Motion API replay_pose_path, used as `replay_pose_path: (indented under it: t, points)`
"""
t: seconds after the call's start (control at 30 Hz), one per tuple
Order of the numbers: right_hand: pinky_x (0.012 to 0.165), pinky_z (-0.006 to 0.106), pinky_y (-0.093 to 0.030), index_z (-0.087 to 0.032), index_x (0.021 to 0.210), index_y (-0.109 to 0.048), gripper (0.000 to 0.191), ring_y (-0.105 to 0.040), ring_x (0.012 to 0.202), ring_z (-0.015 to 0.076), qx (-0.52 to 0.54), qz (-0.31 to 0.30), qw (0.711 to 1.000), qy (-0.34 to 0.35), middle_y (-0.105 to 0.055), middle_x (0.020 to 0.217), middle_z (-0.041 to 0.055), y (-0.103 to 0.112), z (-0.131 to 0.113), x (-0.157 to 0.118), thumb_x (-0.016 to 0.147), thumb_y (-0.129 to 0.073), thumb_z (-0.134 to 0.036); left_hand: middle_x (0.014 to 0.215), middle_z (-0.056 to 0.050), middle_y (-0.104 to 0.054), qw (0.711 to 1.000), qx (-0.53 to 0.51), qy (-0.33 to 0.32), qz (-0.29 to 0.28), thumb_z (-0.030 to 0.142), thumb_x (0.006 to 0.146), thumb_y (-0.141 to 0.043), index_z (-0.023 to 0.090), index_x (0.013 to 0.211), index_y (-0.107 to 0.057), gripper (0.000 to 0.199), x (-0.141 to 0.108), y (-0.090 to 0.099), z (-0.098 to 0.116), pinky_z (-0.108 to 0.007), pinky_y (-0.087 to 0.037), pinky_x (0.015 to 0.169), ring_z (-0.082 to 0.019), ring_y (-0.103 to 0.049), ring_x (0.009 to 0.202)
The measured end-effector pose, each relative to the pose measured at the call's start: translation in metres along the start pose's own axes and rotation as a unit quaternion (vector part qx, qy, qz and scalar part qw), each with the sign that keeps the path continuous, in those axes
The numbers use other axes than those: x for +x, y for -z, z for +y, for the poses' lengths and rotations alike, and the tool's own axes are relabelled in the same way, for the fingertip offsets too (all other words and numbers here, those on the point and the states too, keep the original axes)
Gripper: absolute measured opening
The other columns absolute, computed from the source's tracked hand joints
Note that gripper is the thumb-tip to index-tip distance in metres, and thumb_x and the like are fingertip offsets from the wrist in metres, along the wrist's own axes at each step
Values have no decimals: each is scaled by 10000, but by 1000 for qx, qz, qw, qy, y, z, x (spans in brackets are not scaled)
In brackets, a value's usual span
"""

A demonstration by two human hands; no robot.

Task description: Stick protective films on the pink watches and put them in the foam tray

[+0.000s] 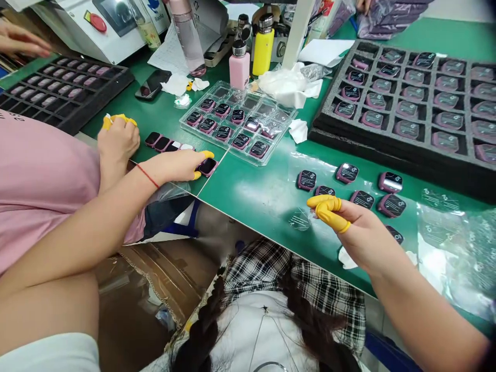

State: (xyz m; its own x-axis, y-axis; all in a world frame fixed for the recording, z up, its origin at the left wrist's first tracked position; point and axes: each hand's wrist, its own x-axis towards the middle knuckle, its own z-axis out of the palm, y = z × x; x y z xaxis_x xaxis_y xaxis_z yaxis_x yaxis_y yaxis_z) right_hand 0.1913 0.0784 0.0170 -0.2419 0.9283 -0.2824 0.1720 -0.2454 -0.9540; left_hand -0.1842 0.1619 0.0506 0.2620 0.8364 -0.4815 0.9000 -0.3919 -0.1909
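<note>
My left hand [178, 164], with a red string at the wrist and yellow finger cots, has thumb and index finger on the edges of a pink smartwatch case [208, 166] on the table. Beside it, a row of similar watch cases [163, 143] is partly covered by the hand. My right hand [349, 219], also in yellow finger cots, pinches a small clear film [299, 219] printed with white lines above the table's front edge. Behind that hand, several watch cases with printed films [347, 172] lie on a clear sheet.
A clear plastic tray [281, 150] of watch cases sits mid-table. On the right stands a black foam tray [403, 168]. Bottles, including a yellow bottle [263, 49], stand behind. A co-worker's hand [116, 139] is close on the left. Peeled films [439, 230] lie right.
</note>
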Motion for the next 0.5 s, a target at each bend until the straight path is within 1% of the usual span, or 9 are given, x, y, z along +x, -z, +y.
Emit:
replay_pose_path:
  t: [0.07,0.1,0.17,0.23,0.27,0.33,0.37,0.43,0.5]
  points:
    - [959,353,-423,-279,804,-713,220,-590,1044,195,-5,-5,1000,8,-688,1071,1,2,-2,-2,745,-755,-487,731,-52,-660,1000,3,-17,-25,309,823,-488,181,1418,-398,615,8,4,-4,-256,-317,519,-220,-627,627]
    - [946,348,-427,-271,792,-708,219,-591,1033,191,-8,-6,1000,11,-687,1066,2,3,-2,-3,753,-749,-483,714,-49,-654,999,-3,-15,-30,325,814,-504,170,1392,-422,604,9,7,-6,-260,-329,528,-220,-623,619]
    - [933,346,-432,-257,784,-699,224,-592,1022,191,-14,-1,1000,13,-686,1068,9,7,-4,-5,765,-739,-477,685,-49,-642,1000,-18,4,-17,357,816,-515,129,1355,-444,590,6,16,-5,-270,-351,542,-218,-609,592]
    - [937,358,-433,-240,780,-694,246,-595,1021,200,-17,7,1000,13,-685,1085,23,10,-5,-6,773,-727,-484,674,-46,-634,999,-41,10,11,380,823,-519,98,1346,-429,600,0,26,8,-274,-366,543,-209,-595,563]
    - [946,367,-432,-230,774,-692,257,-597,1028,206,-17,11,1000,14,-684,1095,31,12,-6,-7,775,-724,-485,662,-36,-627,998,-51,1,21,392,821,-527,97,1339,-423,605,-3,30,21,-272,-363,529,-203,-586,539]
    - [964,383,-431,-215,756,-682,266,-601,1037,214,-15,15,1000,13,-682,1102,42,14,-6,-7,777,-723,-478,615,-12,-601,996,-73,-46,21,395,802,-560,120,1291,-453,571,-8,34,57,-270,-330,483,-198,-565,485]
    - [971,391,-431,-210,744,-675,268,-603,1038,215,-13,16,1000,11,-683,1095,44,15,-5,-7,777,-724,-471,582,-6,-582,994,-77,-69,23,396,795,-574,133,1237,-491,521,-10,33,79,-275,-304,461,-201,-554,461]
    - [981,405,-435,-203,728,-669,276,-607,1039,219,-12,20,1000,5,-684,1083,51,16,-3,-7,775,-725,-468,561,-15,-572,985,-97,-139,36,352,820,-554,151,1113,-555,355,-14,28,125,-291,-276,455,-207,-549,448]
    - [984,413,-443,-199,747,-682,281,-612,1044,225,-11,23,1000,-3,-685,1088,60,18,0,-7,768,-728,-475,577,-34,-584,972,-122,-194,51,296,841,-535,152,1034,-583,246,-16,21,161,-306,-255,457,-213,-547,453]
